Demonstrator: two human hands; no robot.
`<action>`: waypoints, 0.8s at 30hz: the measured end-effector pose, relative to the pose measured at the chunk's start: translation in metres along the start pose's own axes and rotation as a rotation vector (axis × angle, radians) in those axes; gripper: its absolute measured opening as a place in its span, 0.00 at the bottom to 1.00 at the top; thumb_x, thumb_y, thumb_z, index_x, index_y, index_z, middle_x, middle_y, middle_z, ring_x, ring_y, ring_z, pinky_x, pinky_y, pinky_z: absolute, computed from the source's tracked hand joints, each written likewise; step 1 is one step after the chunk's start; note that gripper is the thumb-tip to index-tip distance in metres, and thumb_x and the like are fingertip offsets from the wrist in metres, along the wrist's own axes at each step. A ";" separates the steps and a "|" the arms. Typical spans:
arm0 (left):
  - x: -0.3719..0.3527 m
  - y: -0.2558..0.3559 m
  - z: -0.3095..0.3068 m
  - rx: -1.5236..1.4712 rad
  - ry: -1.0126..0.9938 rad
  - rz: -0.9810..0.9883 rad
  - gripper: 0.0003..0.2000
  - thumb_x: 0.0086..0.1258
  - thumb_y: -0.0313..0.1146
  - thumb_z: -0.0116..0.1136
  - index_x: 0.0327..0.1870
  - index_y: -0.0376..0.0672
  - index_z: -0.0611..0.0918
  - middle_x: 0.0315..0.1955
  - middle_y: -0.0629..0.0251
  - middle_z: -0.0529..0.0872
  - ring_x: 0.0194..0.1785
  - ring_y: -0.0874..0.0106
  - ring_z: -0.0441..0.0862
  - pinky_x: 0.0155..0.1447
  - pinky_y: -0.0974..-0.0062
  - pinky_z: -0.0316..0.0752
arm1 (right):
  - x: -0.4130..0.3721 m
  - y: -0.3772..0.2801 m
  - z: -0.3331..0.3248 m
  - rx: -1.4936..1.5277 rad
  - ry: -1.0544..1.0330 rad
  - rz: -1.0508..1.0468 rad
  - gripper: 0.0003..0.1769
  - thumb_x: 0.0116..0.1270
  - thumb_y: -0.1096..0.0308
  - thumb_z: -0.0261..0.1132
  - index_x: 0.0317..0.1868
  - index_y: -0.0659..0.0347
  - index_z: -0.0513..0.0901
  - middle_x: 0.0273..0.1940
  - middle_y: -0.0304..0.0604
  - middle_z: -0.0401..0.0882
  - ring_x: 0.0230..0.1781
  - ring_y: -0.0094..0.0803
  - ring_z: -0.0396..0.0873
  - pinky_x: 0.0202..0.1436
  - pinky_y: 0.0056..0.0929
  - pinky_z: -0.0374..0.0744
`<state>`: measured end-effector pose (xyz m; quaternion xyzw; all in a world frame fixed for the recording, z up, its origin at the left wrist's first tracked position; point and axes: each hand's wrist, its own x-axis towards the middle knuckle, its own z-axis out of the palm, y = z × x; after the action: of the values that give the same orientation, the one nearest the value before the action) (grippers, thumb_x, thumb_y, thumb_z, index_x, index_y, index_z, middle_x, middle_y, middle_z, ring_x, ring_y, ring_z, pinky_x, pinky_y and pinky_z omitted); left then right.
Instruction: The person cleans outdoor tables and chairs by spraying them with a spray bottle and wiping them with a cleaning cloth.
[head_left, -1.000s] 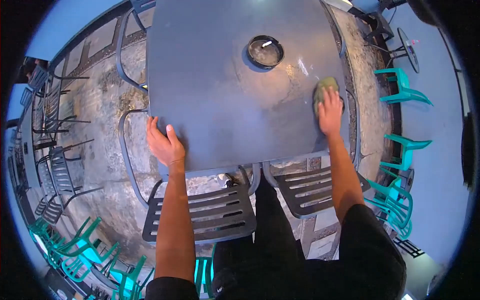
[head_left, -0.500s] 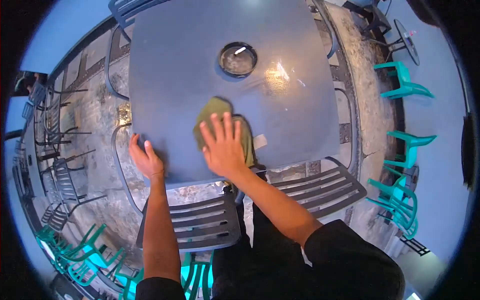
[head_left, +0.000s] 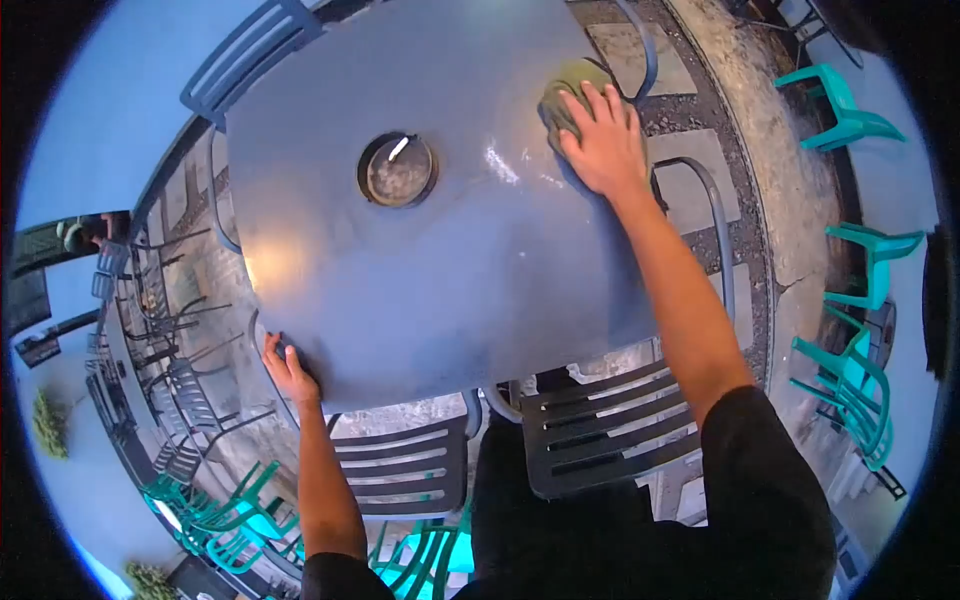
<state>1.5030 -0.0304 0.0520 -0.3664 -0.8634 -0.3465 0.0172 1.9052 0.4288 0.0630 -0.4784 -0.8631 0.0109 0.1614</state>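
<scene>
A green cloth (head_left: 560, 100) lies bunched at the right edge of the grey table (head_left: 430, 290). My right hand (head_left: 608, 145) presses on it from above, fingers spread over the cloth. At the table's near left corner, my left hand (head_left: 290, 372) rests against the edge with thumb and fingers apart, holding nothing. A round dark ashtray (head_left: 398, 172) with a white stub in it sits on the table, to the left of the cloth.
Two slatted grey chairs (head_left: 400, 468) (head_left: 610, 425) stand at the near side, and another grey chair (head_left: 250, 60) at the far left corner. Green plastic chairs (head_left: 845, 115) line the right wall; more stand at the lower left.
My right hand and the cloth have moved from the near middle of the table to its right edge. The small pale scrap near the cloth no longer shows. The view has turned.
</scene>
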 end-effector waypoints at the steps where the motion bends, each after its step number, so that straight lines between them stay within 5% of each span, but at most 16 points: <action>1: 0.008 0.020 -0.002 0.205 -0.049 -0.094 0.24 0.75 0.48 0.50 0.61 0.38 0.77 0.64 0.49 0.75 0.70 0.54 0.70 0.76 0.49 0.51 | 0.012 -0.003 0.001 0.001 0.008 0.043 0.32 0.68 0.52 0.56 0.72 0.44 0.71 0.74 0.46 0.63 0.77 0.49 0.56 0.76 0.64 0.53; 3: 0.017 0.061 0.002 0.604 -0.127 -0.300 0.26 0.74 0.51 0.52 0.63 0.40 0.76 0.63 0.49 0.77 0.70 0.54 0.71 0.77 0.43 0.46 | 0.012 -0.007 0.000 -0.004 0.008 0.051 0.30 0.70 0.52 0.54 0.72 0.46 0.71 0.75 0.47 0.62 0.78 0.51 0.54 0.77 0.61 0.53; 4: 0.025 0.076 0.016 0.820 -0.074 -0.246 0.31 0.73 0.56 0.52 0.67 0.40 0.74 0.63 0.51 0.78 0.71 0.57 0.71 0.77 0.37 0.37 | 0.006 -0.009 -0.002 0.008 0.017 0.039 0.30 0.70 0.52 0.54 0.72 0.46 0.70 0.75 0.48 0.62 0.78 0.51 0.53 0.77 0.61 0.53; 8: 0.049 0.174 0.099 0.227 -0.083 0.100 0.45 0.62 0.57 0.68 0.72 0.34 0.66 0.69 0.40 0.69 0.73 0.44 0.64 0.76 0.53 0.57 | -0.047 -0.020 -0.033 0.092 -0.067 -0.015 0.31 0.71 0.53 0.56 0.73 0.48 0.69 0.75 0.51 0.60 0.78 0.54 0.52 0.78 0.59 0.53; 11: 0.072 0.268 0.154 0.360 -0.205 0.190 0.60 0.49 0.60 0.76 0.78 0.38 0.53 0.73 0.39 0.61 0.75 0.45 0.60 0.77 0.42 0.52 | -0.112 -0.030 -0.065 0.151 -0.202 -0.032 0.32 0.70 0.55 0.58 0.73 0.49 0.68 0.76 0.52 0.58 0.78 0.57 0.50 0.77 0.61 0.52; 13: 0.087 0.313 0.169 0.475 -0.254 0.000 0.65 0.42 0.60 0.80 0.79 0.43 0.50 0.74 0.38 0.60 0.76 0.44 0.59 0.76 0.37 0.49 | -0.155 -0.031 -0.080 0.164 -0.290 -0.014 0.33 0.68 0.54 0.59 0.73 0.51 0.69 0.76 0.54 0.57 0.78 0.60 0.49 0.76 0.64 0.50; 20: 0.109 0.301 0.169 0.377 -0.225 -0.048 0.64 0.41 0.52 0.82 0.79 0.42 0.51 0.65 0.40 0.69 0.68 0.47 0.67 0.70 0.42 0.61 | -0.182 -0.037 -0.082 0.114 -0.311 0.060 0.35 0.64 0.58 0.59 0.73 0.51 0.70 0.77 0.55 0.54 0.79 0.60 0.47 0.76 0.66 0.48; 24: 0.084 0.277 0.099 0.299 -0.195 -0.033 0.63 0.42 0.45 0.82 0.79 0.40 0.51 0.62 0.39 0.71 0.64 0.45 0.69 0.69 0.51 0.65 | -0.132 -0.043 -0.059 0.048 -0.225 0.091 0.35 0.66 0.56 0.58 0.74 0.49 0.68 0.77 0.54 0.55 0.79 0.59 0.47 0.77 0.65 0.48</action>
<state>1.6427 0.2183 0.1627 -0.3777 -0.9086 -0.1772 -0.0181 1.9514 0.2883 0.0906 -0.5090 -0.8526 0.0925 0.0741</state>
